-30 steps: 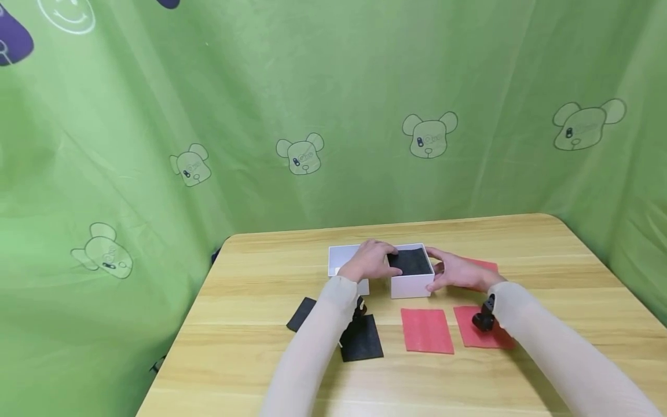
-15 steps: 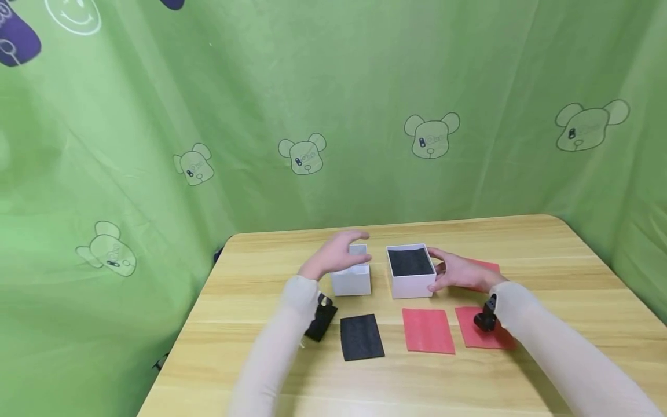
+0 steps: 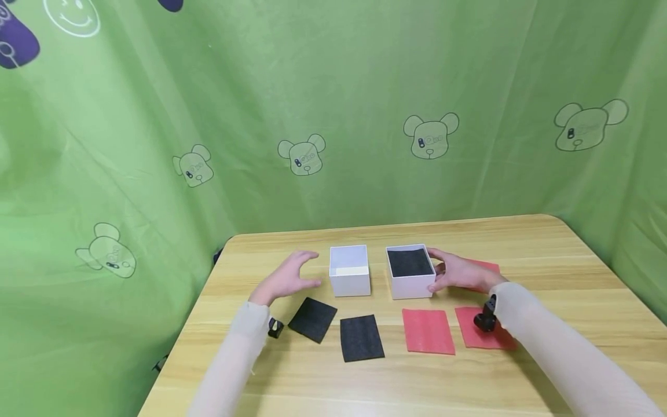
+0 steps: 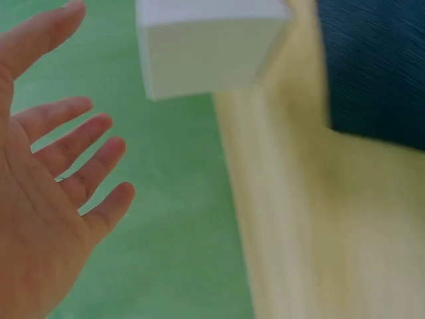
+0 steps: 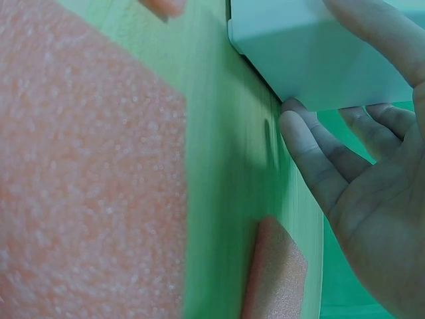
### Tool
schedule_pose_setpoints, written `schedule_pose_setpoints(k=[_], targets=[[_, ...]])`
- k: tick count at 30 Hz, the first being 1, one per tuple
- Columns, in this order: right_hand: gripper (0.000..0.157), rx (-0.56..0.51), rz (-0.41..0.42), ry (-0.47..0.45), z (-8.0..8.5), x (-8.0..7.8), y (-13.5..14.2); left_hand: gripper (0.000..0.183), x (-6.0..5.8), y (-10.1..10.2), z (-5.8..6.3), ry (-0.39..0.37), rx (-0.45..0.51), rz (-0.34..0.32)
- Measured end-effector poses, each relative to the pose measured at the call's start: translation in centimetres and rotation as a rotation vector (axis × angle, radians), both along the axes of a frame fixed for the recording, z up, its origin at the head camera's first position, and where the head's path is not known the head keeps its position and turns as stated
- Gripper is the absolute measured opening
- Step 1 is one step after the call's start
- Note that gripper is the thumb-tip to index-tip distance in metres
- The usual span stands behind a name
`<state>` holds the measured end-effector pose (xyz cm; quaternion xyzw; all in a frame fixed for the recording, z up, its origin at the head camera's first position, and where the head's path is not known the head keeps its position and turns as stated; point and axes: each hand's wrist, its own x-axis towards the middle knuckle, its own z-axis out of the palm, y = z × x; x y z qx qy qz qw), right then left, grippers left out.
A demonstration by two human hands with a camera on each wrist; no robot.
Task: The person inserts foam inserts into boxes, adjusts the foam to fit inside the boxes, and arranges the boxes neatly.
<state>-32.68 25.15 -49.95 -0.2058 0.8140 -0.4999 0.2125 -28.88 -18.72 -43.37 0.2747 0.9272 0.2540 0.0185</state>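
Note:
My left hand [image 3: 286, 281] hovers left of an open-topped white box [image 3: 350, 284], apart from it. Its thumb and fingers are spread, the palm showing in the left wrist view. The pale inside of that box shows. A second white box [image 3: 411, 288] stands to its right, with a black square sheet [image 3: 410, 263] lying level near its rim. My right hand [image 3: 455, 271] grips this box by its right side, thumb at the front corner and fingers toward the back. In the right wrist view, thumb and fingertips meet the box's walls.
Two black square sheets [image 3: 362, 337] lie at the front left of the wooden table [image 3: 385, 388]. Red foam squares [image 3: 428, 331] lie to the right, one [image 3: 482, 266] partly behind my right hand and one [image 3: 471, 336] under my right wrist. A green curtain [image 3: 354, 191] hangs behind.
My left hand has let go of the black sheet in the right box and moved left past the other box, uncovering it. My right hand stays on its box.

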Motion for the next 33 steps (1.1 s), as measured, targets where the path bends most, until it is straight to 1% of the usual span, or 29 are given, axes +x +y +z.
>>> schedule_pose_setpoints(k=[5, 9, 11, 14, 18, 21, 23, 29, 33], targets=[[0.109, 0.017, -0.008, -0.004, 0.1, 0.1, 0.0, 0.07, 1.0, -1.6, -2.4, -0.077, -0.051, 0.023], [0.109, 0.042, -0.018, 0.003, 0.2, 0.2, 0.0, 0.074, 2.0, -2.1, -3.9, -0.13, -0.068, -0.007], [0.109, 0.05, -0.019, 0.006, 0.4, 0.2, 0.0, 0.075, 2.4, -2.1, -4.6, -0.135, -0.082, -0.034], [0.109, 0.049, -0.013, 0.003, 0.6, 0.2, 0.0, 0.079, 3.0, -2.0, -5.5, -0.119, -0.111, -0.07], [0.11, 0.05, -0.012, -0.002, 0.7, 0.1, -0.1, 0.09, 3.4, -1.9, -6.5, -0.111, -0.164, -0.109], [0.111, 0.053, -0.017, -0.005, 0.8, 0.1, -0.2, 0.097, 3.5, -1.8, -7.0, -0.116, -0.202, -0.13], [0.111, 0.052, -0.017, -0.008, 0.8, 0.1, -0.2, 0.098, 3.6, -1.7, -7.1, -0.113, -0.213, -0.137], [0.11, 0.05, -0.015, -0.012, 0.8, 0.2, -0.2, 0.098, 3.6, -1.6, -7.2, -0.095, -0.245, -0.12], [0.11, 0.05, -0.015, -0.014, 0.5, 0.2, 0.0, 0.102, 3.7, -1.5, -7.1, -0.093, -0.271, -0.124]])
